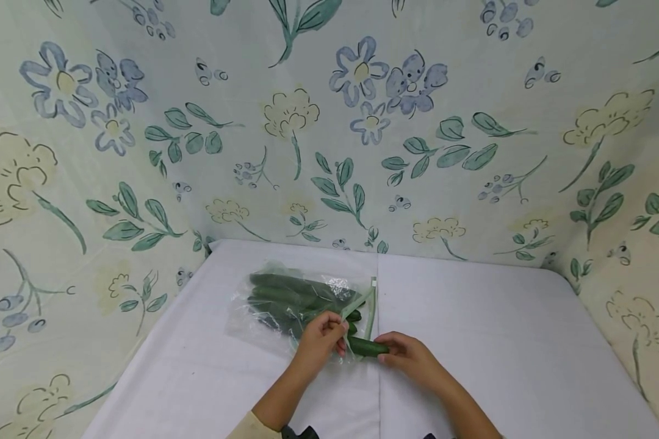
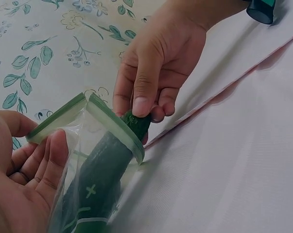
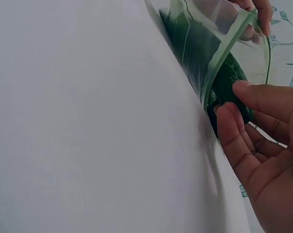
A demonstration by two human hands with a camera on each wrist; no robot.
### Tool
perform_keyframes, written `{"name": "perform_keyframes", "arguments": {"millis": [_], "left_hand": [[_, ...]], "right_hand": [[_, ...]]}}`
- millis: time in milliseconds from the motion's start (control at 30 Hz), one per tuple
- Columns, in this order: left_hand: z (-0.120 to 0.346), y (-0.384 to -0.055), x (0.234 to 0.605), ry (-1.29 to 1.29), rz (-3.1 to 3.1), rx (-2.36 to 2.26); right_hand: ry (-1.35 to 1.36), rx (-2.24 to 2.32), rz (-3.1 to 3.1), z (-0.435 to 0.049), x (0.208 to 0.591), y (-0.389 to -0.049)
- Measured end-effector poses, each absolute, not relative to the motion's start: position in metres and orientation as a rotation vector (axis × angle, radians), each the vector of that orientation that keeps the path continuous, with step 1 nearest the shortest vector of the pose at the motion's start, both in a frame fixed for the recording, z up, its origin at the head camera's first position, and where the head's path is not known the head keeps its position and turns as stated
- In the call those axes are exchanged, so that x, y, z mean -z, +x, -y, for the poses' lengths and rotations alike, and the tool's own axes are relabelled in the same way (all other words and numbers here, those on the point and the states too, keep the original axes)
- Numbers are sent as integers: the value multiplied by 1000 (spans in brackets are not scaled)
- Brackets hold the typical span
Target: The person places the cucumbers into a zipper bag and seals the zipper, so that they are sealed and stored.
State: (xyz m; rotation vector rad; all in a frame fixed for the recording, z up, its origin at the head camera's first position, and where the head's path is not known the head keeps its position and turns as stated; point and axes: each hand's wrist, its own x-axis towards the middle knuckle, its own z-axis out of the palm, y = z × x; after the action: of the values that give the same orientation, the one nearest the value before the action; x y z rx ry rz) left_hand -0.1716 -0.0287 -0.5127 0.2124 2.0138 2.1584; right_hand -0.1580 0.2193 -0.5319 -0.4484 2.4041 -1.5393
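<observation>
A clear zip bag (image 1: 238, 317) with a green strip along its mouth lies on the table, several dark green cucumbers (image 1: 291, 294) inside it. My left hand (image 1: 321, 338) pinches the green edge of the bag's mouth between thumb and fingers, as the left wrist view also shows. At the opening, my right hand (image 1: 412, 356) grips the end of one cucumber (image 1: 367, 347) that sticks out past the edge. Most of that cucumber lies within the bag, seen through the plastic in the left wrist view. The right thumb (image 3: 263, 94) presses on its tip.
A white cloth (image 1: 483, 329) covers the table, with a seam line running front to back near the bag's mouth. A floral curtain (image 1: 307, 134) stands behind the table and along both sides. A small white zip slider (image 1: 373, 281) sits at the bag's far corner.
</observation>
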Motion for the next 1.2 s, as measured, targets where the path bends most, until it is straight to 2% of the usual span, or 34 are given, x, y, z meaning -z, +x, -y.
{"name": "perform_keyframes", "arguments": {"millis": [633,1200], "left_hand": [[28,-172,512,209,-1994,-2171],[27,-172,514,194,-1997,-2167]], "right_hand": [[-525,1473,-2496,-212,538,-158],[-463,1586,-2405,-198,533,-161]]}}
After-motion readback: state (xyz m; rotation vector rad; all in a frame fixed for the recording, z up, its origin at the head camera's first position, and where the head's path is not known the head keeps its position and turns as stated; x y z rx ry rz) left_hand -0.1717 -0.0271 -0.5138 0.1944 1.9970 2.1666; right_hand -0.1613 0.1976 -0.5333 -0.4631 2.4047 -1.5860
